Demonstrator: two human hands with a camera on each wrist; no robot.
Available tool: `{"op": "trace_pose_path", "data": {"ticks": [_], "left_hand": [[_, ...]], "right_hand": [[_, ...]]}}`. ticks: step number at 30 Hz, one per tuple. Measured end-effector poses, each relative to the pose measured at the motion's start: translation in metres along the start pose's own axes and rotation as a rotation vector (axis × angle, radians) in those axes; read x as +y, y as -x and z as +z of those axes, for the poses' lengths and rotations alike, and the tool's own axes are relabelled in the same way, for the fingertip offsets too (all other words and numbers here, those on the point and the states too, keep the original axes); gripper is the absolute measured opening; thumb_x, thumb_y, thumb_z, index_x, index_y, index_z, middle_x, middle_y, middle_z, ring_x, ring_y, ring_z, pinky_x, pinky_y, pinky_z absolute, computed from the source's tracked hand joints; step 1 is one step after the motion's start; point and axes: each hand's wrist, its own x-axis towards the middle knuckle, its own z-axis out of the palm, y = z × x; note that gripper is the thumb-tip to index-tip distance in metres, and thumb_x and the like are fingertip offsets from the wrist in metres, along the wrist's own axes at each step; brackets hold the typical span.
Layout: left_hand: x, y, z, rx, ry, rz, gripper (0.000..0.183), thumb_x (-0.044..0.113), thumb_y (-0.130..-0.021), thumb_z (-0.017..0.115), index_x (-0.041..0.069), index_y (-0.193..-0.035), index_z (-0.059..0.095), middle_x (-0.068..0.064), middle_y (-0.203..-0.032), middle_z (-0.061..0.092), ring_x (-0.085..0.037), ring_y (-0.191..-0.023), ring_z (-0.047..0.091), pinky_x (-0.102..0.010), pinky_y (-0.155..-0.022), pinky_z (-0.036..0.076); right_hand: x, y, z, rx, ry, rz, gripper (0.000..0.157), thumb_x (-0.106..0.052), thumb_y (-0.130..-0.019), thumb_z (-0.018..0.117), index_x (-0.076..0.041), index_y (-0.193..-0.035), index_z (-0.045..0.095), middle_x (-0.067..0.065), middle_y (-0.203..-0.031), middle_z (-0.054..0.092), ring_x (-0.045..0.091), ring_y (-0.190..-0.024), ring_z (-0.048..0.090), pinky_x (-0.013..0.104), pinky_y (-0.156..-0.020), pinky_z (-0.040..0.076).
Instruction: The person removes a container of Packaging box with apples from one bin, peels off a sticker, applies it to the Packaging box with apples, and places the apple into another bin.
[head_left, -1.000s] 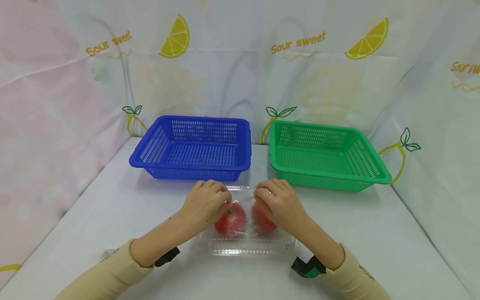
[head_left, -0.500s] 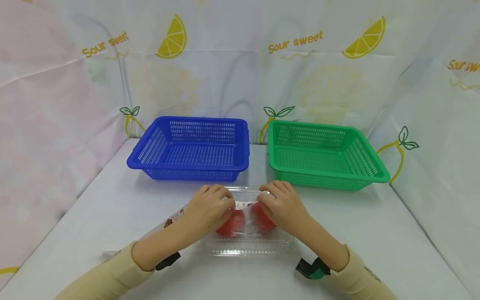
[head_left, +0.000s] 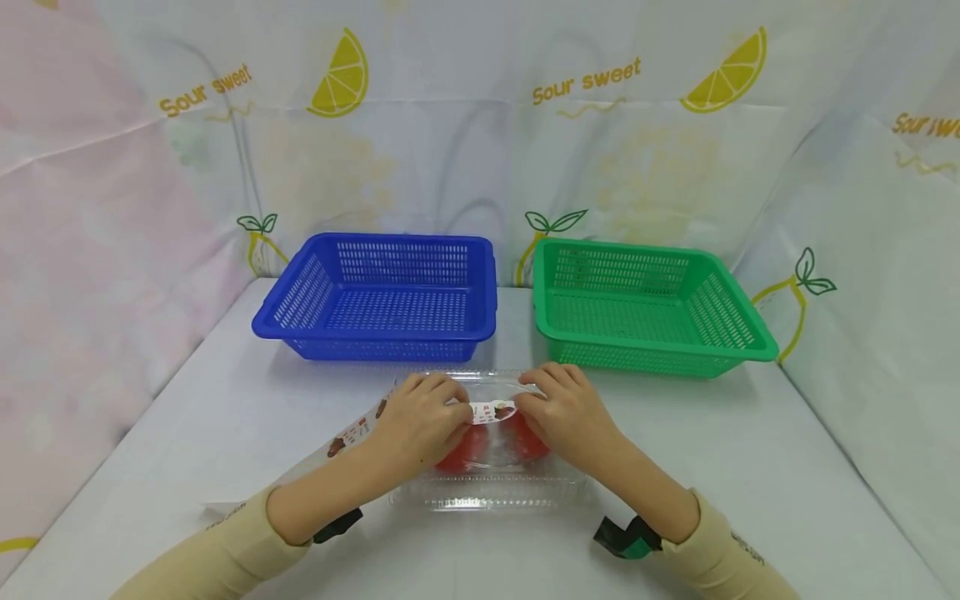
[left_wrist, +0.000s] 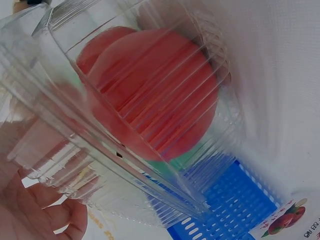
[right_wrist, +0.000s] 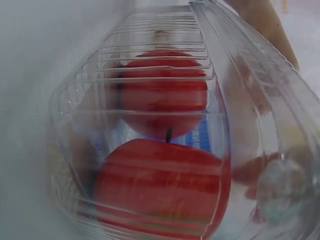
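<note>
A clear plastic clamshell box (head_left: 495, 493) sits on the white table, its lid over two red apples (right_wrist: 162, 187). Across the lid, a white label strip (head_left: 491, 412) printed with red characters and an apple spans the gap between my hands. My left hand (head_left: 423, 417) pinches its left part with thumb and fingers. At its right end, my right hand (head_left: 566, 412) pinches the strip. A long tail of the printed strip runs down to the left, partly hidden behind my left forearm. In the left wrist view, one apple (left_wrist: 155, 95) shows through the ribbed box wall.
Behind the box stand a blue slotted basket (head_left: 375, 337) on the left and a green slotted basket (head_left: 660, 354) on the right. Dark straps hang at both wrists. A lemon-printed cloth (head_left: 450, 125) hangs at the back and sides.
The label strip has come into view between my hands and lies flatter over the lid. Its tail now shows beside my left forearm. My hands have shifted slightly nearer me.
</note>
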Motion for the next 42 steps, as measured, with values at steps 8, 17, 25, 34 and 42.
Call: {"op": "trace_pose_path", "data": {"ticks": [8,17,25,34,42], "left_hand": [[0.000,0.002,-0.001,-0.002,0.016,0.008,0.006,0.020,-0.073,0.075,0.019,-0.075,0.070,0.004,-0.083,0.062,-0.015,-0.083,0.054,-0.029,-0.069,0.041],[0.000,0.004,0.001,0.016,0.021,0.018,0.007,0.019,-0.073,0.076,0.019,-0.075,0.069,0.004,-0.084,0.061,-0.015,-0.082,0.054,-0.028,-0.068,0.040],[0.001,0.005,-0.001,0.000,0.010,0.027,0.005,0.018,-0.075,0.074,0.019,-0.075,0.069,0.004,-0.084,0.061,-0.015,-0.082,0.054,-0.028,-0.068,0.039],[0.001,0.008,-0.002,-0.042,0.010,0.025,0.006,0.016,-0.076,0.071,0.020,-0.076,0.068,0.004,-0.084,0.061,-0.016,-0.083,0.056,-0.029,-0.070,0.040],[0.001,0.010,-0.005,-0.128,0.028,0.013,0.009,0.014,-0.075,0.071,0.021,-0.080,0.068,0.002,-0.088,0.062,-0.019,-0.089,0.056,-0.033,-0.075,0.042]], "right_hand": [[0.001,0.002,0.002,0.027,0.002,-0.017,0.016,-0.007,-0.067,0.078,-0.012,-0.078,0.068,0.006,-0.091,0.063,0.023,-0.086,0.055,0.037,-0.074,0.045],[-0.002,0.005,0.001,0.004,-0.006,-0.019,0.013,-0.007,-0.068,0.076,-0.011,-0.078,0.069,0.006,-0.091,0.063,0.023,-0.088,0.056,0.038,-0.076,0.044],[-0.003,0.004,-0.001,0.002,0.002,-0.031,0.011,-0.006,-0.069,0.073,-0.011,-0.079,0.070,0.007,-0.092,0.063,0.024,-0.089,0.056,0.038,-0.076,0.045],[-0.006,0.005,-0.006,-0.087,0.041,-0.032,0.015,-0.007,-0.068,0.077,-0.013,-0.080,0.071,0.008,-0.096,0.063,0.027,-0.094,0.056,0.039,-0.080,0.045],[-0.008,0.005,-0.013,-0.151,0.045,-0.041,0.019,-0.003,-0.070,0.074,-0.016,-0.082,0.071,0.008,-0.100,0.062,0.027,-0.098,0.054,0.041,-0.086,0.042]]}}
